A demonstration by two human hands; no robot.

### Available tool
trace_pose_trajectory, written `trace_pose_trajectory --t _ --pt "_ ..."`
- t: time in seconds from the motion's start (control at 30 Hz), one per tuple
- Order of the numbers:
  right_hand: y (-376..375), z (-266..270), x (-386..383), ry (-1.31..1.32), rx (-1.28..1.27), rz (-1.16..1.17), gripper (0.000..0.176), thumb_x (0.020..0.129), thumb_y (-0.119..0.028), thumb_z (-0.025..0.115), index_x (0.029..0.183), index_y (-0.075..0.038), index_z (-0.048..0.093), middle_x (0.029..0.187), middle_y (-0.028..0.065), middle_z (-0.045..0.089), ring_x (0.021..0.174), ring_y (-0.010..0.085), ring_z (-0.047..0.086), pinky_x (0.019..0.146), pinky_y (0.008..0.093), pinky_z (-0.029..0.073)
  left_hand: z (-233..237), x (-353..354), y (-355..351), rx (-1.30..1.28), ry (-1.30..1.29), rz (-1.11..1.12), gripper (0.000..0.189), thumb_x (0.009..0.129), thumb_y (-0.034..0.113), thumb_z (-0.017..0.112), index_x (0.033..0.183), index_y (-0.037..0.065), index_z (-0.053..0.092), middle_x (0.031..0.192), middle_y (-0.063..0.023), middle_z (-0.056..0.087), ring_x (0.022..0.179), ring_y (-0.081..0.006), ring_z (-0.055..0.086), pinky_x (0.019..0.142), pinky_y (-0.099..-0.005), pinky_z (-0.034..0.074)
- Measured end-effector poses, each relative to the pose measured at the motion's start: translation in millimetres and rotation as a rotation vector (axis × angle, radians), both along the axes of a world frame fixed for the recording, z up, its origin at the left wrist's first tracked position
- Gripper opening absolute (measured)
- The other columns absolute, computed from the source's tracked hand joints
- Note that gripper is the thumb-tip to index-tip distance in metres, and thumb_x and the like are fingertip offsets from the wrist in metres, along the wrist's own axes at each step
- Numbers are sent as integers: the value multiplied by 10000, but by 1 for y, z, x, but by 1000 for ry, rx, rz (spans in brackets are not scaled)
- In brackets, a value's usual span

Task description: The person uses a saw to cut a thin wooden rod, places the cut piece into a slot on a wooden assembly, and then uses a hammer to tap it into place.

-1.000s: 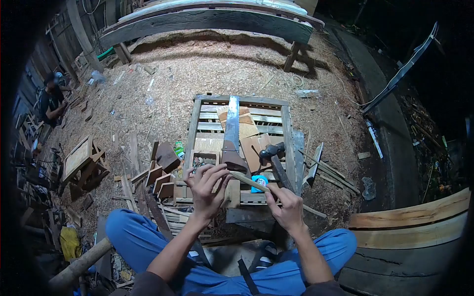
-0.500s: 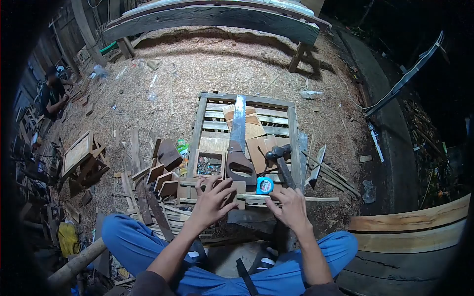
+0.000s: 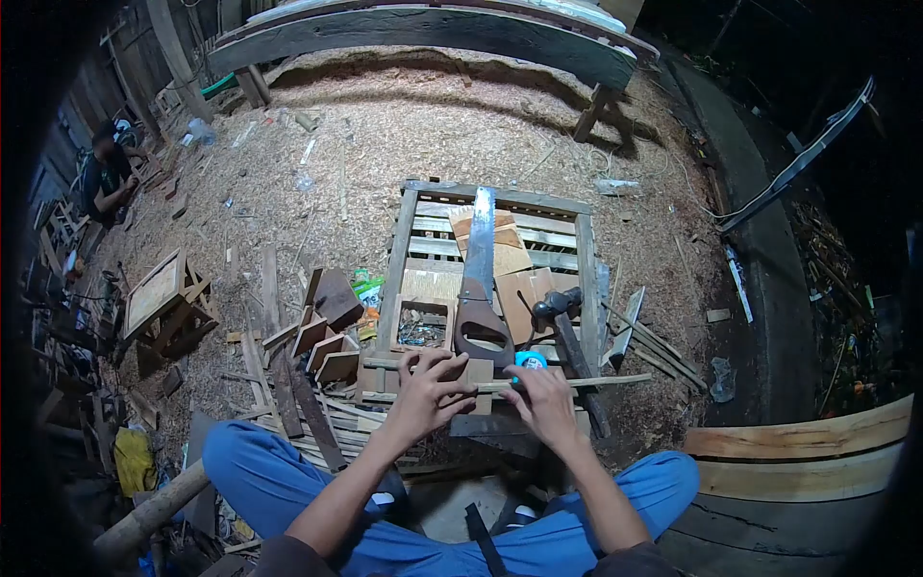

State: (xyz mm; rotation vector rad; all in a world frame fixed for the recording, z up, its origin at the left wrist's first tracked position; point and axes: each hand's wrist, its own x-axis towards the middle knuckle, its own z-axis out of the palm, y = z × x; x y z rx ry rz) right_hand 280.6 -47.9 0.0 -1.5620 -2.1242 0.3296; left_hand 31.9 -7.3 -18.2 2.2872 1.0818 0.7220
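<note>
My left hand bends its fingers over a thin wooden strip that lies crosswise in front of me. Along the same strip, my right hand is closed in a pinch, and a small teal-tipped thing shows at its thumb; I cannot tell its kind. Just beyond the right fingers is a blue tape measure, partly covered. A handsaw lies with its brown handle toward me, beside an open wooden box. To the right rests a hammer, its head away from me.
A slatted wooden frame lies under the tools, with board pieces on it. Wood offcuts heap at left. A bench stands across the back. A person sits far left. Planks lie at right.
My right hand has closed in at the strip, and the teal-tipped thing now shows at its thumb. My left fingers have lowered onto the strip. The view has shifted slightly.
</note>
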Motion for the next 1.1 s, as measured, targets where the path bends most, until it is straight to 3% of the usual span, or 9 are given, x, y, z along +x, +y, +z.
trace_pose_trajectory --t 0.23,0.47,0.57,0.63,0.77,1.1 --pt "3 -10 -6 117 -18 44 188 852 -122 797 1001 -64 698 918 104 685 873 322 668 759 440 493 -4 -1 2 -10 -51 8 441 812 335 859 1186 119 771 1435 -32 663 1364 -218 524 1182 -478 202" --pt "-2 -12 -17 134 -7 -90 158 838 -103 799 926 -42 683 904 106 670 872 329 654 757 442 466 -4 -1 2 -13 -74 8 416 826 339 849 1163 110 768 1417 -23 677 1335 -220 548 1172 -483 210" --pt "-4 -13 -19 145 11 -111 156 839 -102 802 917 -39 683 901 103 670 869 321 654 763 436 456 -3 -1 4 18 -46 -16 558 798 316 872 1292 108 716 1412 -48 667 1327 -246 550 1169 -474 249" --pt "-6 -14 -18 159 -2 -111 153 840 -101 802 921 -39 688 900 102 670 874 317 654 768 433 452 -2 0 4 -158 -218 41 772 756 289 901 1445 101 610 1387 -96 647 1311 -286 550 1156 -456 305" --pt "-4 -10 -18 175 15 -106 146 846 -103 801 935 -42 704 899 100 672 892 309 653 795 430 440 4 -1 7 -67 -163 -3 895 724 281 917 1512 90 539 1319 -145 627 1283 -317 544 1155 -451 331" --pt "1 -9 -15 193 -14 -74 146 857 -114 793 942 -39 702 932 98 685 919 315 650 818 441 430 5 0 6 -66 -109 17 856 742 292 908 1493 86 554 1311 -151 617 1282 -327 530 1157 -460 325"
